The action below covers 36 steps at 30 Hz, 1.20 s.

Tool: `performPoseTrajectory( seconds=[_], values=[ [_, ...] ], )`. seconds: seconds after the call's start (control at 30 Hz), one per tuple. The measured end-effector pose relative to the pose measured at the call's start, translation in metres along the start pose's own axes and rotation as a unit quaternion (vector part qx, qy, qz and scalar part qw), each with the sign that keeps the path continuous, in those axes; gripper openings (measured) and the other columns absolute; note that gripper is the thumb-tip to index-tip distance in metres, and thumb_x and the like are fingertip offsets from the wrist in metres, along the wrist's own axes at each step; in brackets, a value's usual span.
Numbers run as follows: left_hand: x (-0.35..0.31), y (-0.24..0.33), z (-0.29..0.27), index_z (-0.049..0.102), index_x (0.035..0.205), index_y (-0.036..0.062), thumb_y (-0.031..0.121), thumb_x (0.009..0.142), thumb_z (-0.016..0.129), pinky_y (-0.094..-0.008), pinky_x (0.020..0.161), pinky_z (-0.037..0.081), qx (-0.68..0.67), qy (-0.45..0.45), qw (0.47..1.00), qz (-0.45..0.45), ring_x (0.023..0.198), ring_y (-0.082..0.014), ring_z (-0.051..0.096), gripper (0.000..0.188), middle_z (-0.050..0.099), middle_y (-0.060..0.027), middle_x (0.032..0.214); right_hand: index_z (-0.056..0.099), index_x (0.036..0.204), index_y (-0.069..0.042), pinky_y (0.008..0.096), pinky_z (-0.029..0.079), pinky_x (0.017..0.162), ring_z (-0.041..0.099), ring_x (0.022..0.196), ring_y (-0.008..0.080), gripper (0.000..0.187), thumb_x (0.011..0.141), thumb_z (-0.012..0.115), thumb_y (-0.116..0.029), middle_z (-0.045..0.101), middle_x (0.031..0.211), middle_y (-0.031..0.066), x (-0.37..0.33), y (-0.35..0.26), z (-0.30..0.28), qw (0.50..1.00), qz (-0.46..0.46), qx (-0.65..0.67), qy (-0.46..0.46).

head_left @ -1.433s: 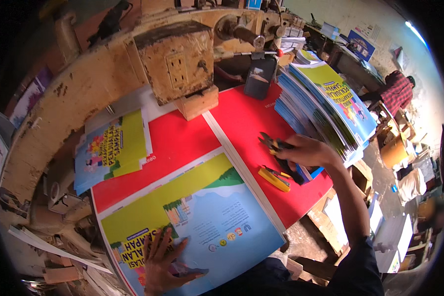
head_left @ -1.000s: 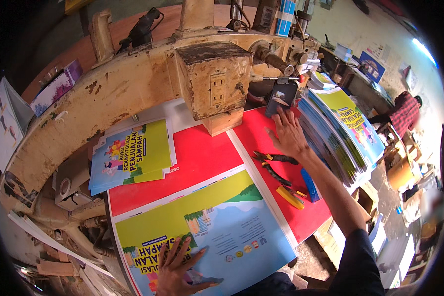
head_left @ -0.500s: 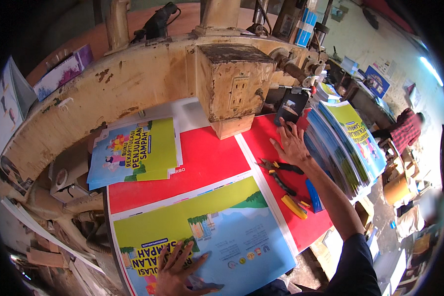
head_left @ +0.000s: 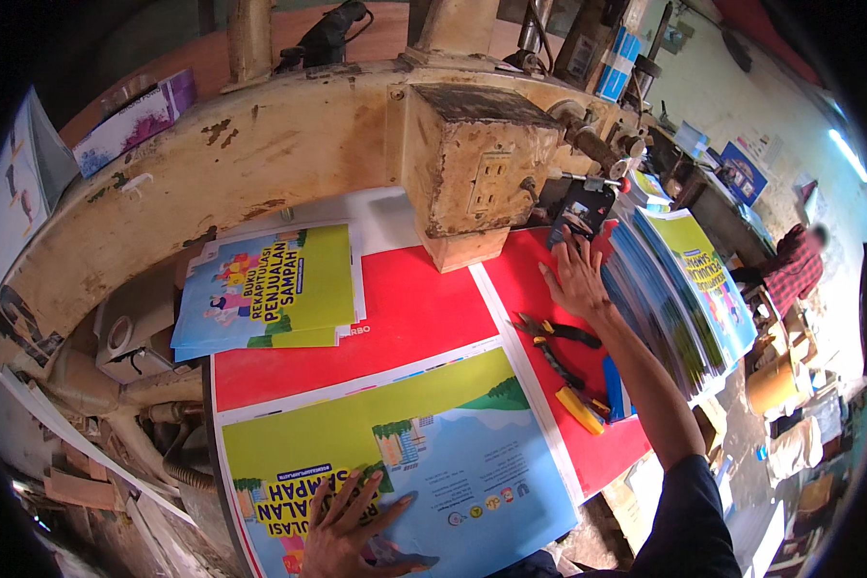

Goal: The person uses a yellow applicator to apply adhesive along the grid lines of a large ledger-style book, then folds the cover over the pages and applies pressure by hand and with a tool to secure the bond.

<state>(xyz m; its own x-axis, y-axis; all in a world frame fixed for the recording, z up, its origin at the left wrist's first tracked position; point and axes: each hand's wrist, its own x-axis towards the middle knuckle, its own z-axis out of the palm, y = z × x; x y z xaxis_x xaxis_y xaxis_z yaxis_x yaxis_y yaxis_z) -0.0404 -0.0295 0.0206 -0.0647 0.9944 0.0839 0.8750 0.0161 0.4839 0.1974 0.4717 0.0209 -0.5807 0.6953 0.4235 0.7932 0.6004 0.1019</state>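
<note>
My left hand lies flat with fingers spread on a large printed cover sheet, green and blue, on the red board. My right hand reaches over the board, fingers stretched out. Its fingertips are at the lower end of a dark phone with a lit screen; whether they touch it I cannot tell. Below that hand lie pliers with black and yellow handles, a yellow cutter knife and a blue object, partly behind my right forearm.
A tall stack of printed booklets stands right of my right hand. Another pile of covers lies at the back left. The worn cream machine frame arches over the board, with a boxy block. A person in a checked shirt sits far right.
The view has shifted slightly, so the machine and phone appear farther right. My left hand stays on the sheet; my right hand stays beside the phone with its fingers a little closer together.
</note>
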Motion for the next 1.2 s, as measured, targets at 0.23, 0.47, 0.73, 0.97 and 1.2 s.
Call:
performPoseTrajectory(
  seconds=[0.23, 0.47, 0.73, 0.97, 1.2],
  values=[
    [0.007, 0.01, -0.006, 0.075, 0.132, 0.0288, 0.08, 0.055, 0.086, -0.0552, 0.129, 0.016, 0.008, -0.02, 1.0, -0.017, 0.153, -0.032, 0.038, 0.094, 0.053, -0.0129, 0.156, 0.051, 0.127, 0.003, 0.0678, 0.038, 0.104, 0.037, 0.143, 0.0457, 0.051, 0.1, 0.062, -0.039, 0.033, 0.165, 0.0258, 0.014, 0.012, 0.008, 0.998, -0.025, -0.016, 0.05],
    [0.01, 0.014, -0.011, 0.07, 0.14, 0.019, 0.06, 0.064, 0.091, -0.056, 0.127, 0.019, -0.031, 0.02, 0.999, 0.006, 0.153, -0.0385, 0.036, 0.089, 0.046, -0.0206, 0.161, 0.05, 0.126, 0.001, 0.0638, 0.037, 0.105, 0.034, 0.145, 0.044, 0.048, 0.098, 0.066, -0.035, 0.027, 0.168, 0.0223, 0.013, 0.016, 0.006, 0.999, -0.003, 0.0, 0.042],
    [0.007, 0.014, -0.014, 0.068, 0.142, 0.0193, 0.056, 0.066, 0.092, -0.0554, 0.128, 0.02, -0.043, 0.011, 0.999, 0.004, 0.154, -0.0377, 0.035, 0.088, 0.043, -0.0192, 0.163, 0.05, 0.129, 0.002, 0.0666, 0.036, 0.107, 0.037, 0.143, 0.0468, 0.051, 0.098, 0.066, -0.035, 0.033, 0.165, 0.0246, -0.003, 0.02, -0.004, 0.999, -0.03, 0.018, -0.007],
    [0.007, 0.012, -0.013, 0.068, 0.143, 0.0194, 0.056, 0.066, 0.092, -0.0561, 0.128, 0.019, -0.049, 0.011, 0.999, 0.001, 0.154, -0.0387, 0.035, 0.088, 0.043, -0.0194, 0.163, 0.046, 0.138, 0.004, 0.0675, 0.038, 0.105, 0.037, 0.143, 0.0473, 0.06, 0.097, 0.067, -0.036, 0.037, 0.163, 0.0253, 0.002, 0.023, -0.001, 0.999, -0.041, 0.007, 0.016],
    [0.01, 0.015, -0.015, 0.068, 0.143, 0.0195, 0.056, 0.066, 0.092, -0.0565, 0.127, 0.019, -0.054, -0.001, 0.999, -0.004, 0.153, -0.0395, 0.036, 0.088, 0.044, -0.0206, 0.162, 0.045, 0.14, 0.005, 0.0656, 0.038, 0.105, 0.036, 0.144, 0.0468, 0.063, 0.098, 0.066, -0.037, 0.038, 0.163, 0.0234, 0.012, 0.028, 0.0, 0.999, -0.04, -0.025, 0.018]
  ],
)
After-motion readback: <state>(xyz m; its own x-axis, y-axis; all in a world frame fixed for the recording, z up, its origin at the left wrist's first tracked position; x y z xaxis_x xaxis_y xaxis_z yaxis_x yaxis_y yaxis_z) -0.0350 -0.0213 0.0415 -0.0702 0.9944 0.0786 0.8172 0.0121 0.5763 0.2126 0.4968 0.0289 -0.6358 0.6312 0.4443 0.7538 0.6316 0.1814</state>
